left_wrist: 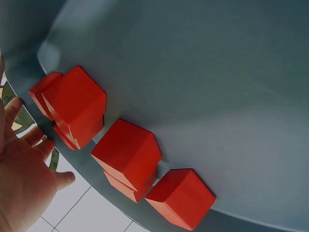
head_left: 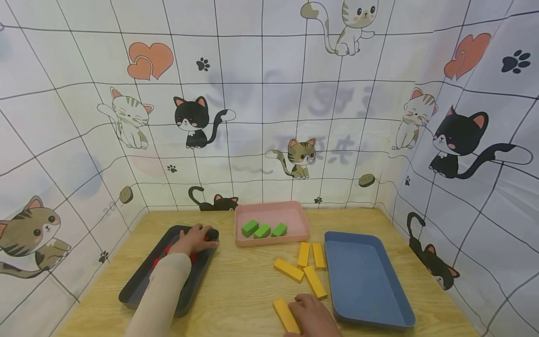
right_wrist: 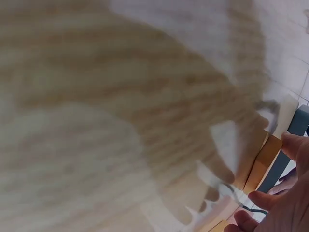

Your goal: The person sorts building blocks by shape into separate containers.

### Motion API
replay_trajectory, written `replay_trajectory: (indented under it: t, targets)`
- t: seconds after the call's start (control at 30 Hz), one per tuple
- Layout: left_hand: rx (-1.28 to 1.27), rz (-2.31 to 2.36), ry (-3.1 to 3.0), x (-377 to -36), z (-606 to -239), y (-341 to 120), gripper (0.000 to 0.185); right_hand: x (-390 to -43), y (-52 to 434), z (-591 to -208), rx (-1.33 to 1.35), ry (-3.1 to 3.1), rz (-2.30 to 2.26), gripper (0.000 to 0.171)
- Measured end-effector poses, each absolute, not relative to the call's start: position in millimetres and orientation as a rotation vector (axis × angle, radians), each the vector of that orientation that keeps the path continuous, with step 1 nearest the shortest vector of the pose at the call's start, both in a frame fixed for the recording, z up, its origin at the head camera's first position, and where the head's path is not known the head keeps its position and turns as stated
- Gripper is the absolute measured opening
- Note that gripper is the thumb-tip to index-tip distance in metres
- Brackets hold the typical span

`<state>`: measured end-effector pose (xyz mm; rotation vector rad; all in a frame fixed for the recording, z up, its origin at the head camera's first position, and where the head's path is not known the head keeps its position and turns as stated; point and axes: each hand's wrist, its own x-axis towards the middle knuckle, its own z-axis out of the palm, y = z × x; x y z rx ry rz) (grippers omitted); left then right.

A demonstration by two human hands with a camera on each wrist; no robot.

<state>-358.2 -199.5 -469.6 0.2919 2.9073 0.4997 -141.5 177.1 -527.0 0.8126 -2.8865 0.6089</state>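
Note:
My left hand point(head_left: 193, 241) reaches over the far end of a dark tray point(head_left: 145, 284) holding several red blocks point(left_wrist: 126, 150). In the left wrist view its fingers are spread at the tray's rim, apart from the blocks. At the table's front, my right hand point(head_left: 312, 314) lies beside a yellow block point(head_left: 285, 316). The right wrist view shows thumb and forefinger spread near the two ends of that block point(right_wrist: 262, 163); firm contact is not clear. Several more yellow blocks point(head_left: 315, 282) lie loose beyond the right hand.
A pink tray point(head_left: 294, 213) with three green blocks point(head_left: 262, 231) stands at the back middle. A blue tray point(head_left: 366, 276) sits at the right. Cat-printed cloth point(head_left: 261, 107) walls the wooden table point(head_left: 236, 290) at the back and both sides.

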Motion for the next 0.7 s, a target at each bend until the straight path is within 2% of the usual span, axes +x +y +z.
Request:
replay_trajectory:
  t: [0.5,0.7]
  targets:
    - [0.293,0.49,2.913,-355.8,-464.7,-197.8,0.077,-160.4,170.0,-506.5,0.803,-3.063,0.63,0.042]
    - [0.307,0.479,2.919,-354.9,-464.7,-197.4,0.075,-168.5,163.9,-504.1,0.686,-3.095,0.584,0.039]
